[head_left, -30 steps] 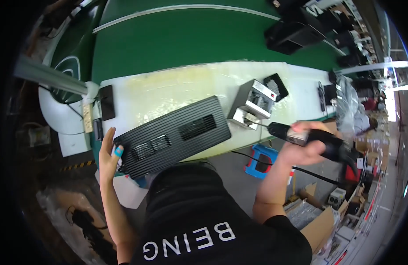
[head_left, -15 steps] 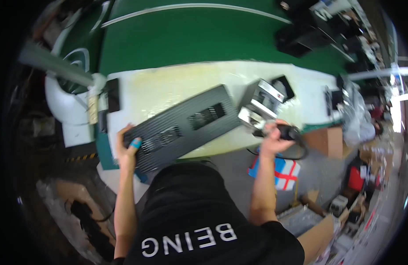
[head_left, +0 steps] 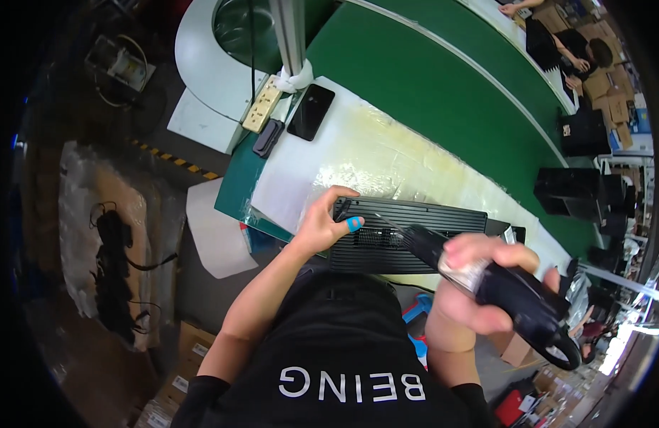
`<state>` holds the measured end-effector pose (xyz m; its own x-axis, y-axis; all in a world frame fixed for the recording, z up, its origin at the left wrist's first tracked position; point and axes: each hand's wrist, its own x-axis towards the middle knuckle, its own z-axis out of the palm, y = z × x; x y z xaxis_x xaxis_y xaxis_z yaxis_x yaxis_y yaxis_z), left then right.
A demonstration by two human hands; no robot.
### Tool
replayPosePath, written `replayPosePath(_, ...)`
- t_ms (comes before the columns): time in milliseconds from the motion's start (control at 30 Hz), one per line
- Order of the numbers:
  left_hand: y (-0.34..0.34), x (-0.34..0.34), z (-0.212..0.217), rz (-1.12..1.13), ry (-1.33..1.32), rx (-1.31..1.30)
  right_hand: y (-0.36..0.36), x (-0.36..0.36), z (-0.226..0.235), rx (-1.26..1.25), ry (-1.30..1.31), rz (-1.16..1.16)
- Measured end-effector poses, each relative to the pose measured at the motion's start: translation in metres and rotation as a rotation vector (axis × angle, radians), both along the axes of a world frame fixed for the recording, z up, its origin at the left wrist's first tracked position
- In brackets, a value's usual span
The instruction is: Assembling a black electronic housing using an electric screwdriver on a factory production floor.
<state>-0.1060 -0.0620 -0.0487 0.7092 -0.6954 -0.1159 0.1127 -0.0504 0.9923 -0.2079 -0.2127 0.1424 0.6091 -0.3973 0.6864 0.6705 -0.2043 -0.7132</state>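
Observation:
A long black ribbed panel (head_left: pixel 440 213) with slotted vents lies across the near side of the bench. My left hand (head_left: pixel 318 225), with a blue wrap on the thumb, grips its left end, thumb on top and fingers at the far corner. Wrapped in my right hand (head_left: pixel 479 289) is a black electric screwdriver (head_left: pixel 518 296), raised above the panel. Its thin bit slants left and down toward the panel's left part; whether the tip touches, I cannot tell. The screwdriver and my right hand hide part of the panel's right end.
A black phone (head_left: pixel 311 113), a power strip (head_left: pixel 263 104) and a metal post (head_left: pixel 287 39) stand at the bench's left end. Beyond lies a green conveyor belt (head_left: pixel 415 82). Black cables (head_left: pixel 114 264) rest on cardboard at far left. Another person (head_left: pixel 582 53) works at upper right.
My view has swung, showing more of the bench's left end. The screwdriver has risen from the right side to above the panel, its bit now pointing left. My left hand still holds the panel.

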Motion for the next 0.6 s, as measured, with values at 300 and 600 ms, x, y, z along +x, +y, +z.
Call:
replayPosePath(300, 0.004, 0.004, 0.0, -0.005, -0.075, 0.013, 0.005, 0.043, -0.028, -0.422, 0.291, -0.018)
replayPosePath(600, 0.003, 0.004, -0.004, 0.004, -0.092, -0.04, 0.018, 0.047, -0.055, -0.246, 0.308, 0.025)
